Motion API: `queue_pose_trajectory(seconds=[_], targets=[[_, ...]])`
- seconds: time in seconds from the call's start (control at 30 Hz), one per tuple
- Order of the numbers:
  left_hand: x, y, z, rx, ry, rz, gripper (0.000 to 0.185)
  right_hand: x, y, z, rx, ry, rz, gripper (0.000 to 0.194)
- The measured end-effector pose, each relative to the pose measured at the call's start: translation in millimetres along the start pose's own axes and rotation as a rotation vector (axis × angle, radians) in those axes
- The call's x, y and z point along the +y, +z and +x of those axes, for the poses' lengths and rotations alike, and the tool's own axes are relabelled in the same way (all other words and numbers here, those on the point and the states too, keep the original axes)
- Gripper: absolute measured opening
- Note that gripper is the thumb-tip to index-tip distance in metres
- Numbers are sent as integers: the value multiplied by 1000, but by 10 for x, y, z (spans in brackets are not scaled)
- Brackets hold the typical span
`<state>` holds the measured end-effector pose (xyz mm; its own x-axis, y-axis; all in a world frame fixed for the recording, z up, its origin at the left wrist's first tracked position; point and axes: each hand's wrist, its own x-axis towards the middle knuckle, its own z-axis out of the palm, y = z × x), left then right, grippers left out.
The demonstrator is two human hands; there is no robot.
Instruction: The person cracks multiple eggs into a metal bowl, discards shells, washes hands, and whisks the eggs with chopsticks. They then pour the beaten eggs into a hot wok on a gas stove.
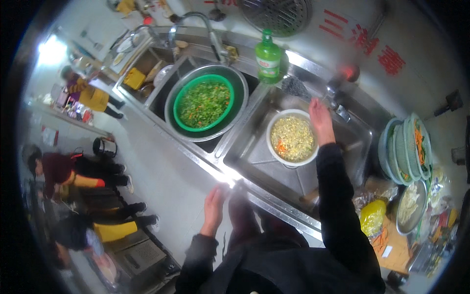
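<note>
My right hand (321,119) reaches over the right rim of a pale bowl (271,150) in the sink basin, its fingers extended and nothing visible in them. Bean sprouts (292,137) with a few orange shreds fill the bowl. Beyond that hand is a metal faucet (332,92), apart from the fingertips. My left hand (214,205) hangs in front of the sink's front edge, empty, its thumb hidden. In the sink section to the left, a large metal basin (169,117) holds a green plastic basket (177,114) of chopped greens (205,103) with orange bits.
A green bottle (267,60) and a dark scouring pad (295,87) are at the sink's back edge. Stacked colanders (391,150), a metal bowl (400,229) and a yellow bag (372,217) crowd the right side. People (88,92) work at left across the floor (158,161).
</note>
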<state>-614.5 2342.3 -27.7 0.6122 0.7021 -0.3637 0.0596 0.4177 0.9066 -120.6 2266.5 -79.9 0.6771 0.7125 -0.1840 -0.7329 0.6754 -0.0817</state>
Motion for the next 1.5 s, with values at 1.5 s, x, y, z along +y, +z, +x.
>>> queue_pose_trajectory(seconds=[1.5], targets=[[-1102, 2149, 2499, -1215, 176, 422, 20, 232, 108, -516, 278, -310, -370, 25]])
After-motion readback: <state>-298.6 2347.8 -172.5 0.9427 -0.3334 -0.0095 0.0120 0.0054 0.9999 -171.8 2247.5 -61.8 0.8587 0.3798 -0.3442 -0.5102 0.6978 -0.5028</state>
